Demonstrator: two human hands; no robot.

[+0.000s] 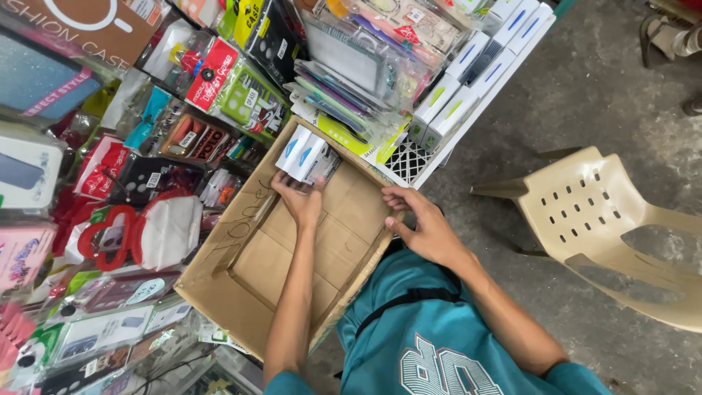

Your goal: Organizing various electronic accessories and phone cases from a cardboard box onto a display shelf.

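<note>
Left hand (301,199): reaching into the far corner of the carton (219,281), fingers curled around the lower ends of the white boxes (306,157); it is grasping them, thumb on the near side.
White boxes: two or three small packs with blue marks, standing together on end in the carton's far corner, leaning against its wall; probably being held as one stack so that they stay square.
Right hand (424,227): resting on the carton's right rim, fingers spread flat and loosely bent over the edge, holding nothing else; it seems to be steadying the carton.
Carton: open brown cardboard, flaps out, lying tilted against the person's lap; its floor is showing bare apart from the boxes.
Display (168,139): packaged phone cases and accessories crowding the left and top, overlapping one another just beside the carton.
Crate (409,162): white lattice plastic, lying just beyond the carton, with more white packs (475,73) lined up along it.
Chair (585,212): beige plastic, standing on the concrete floor, well apart to the right.
</note>
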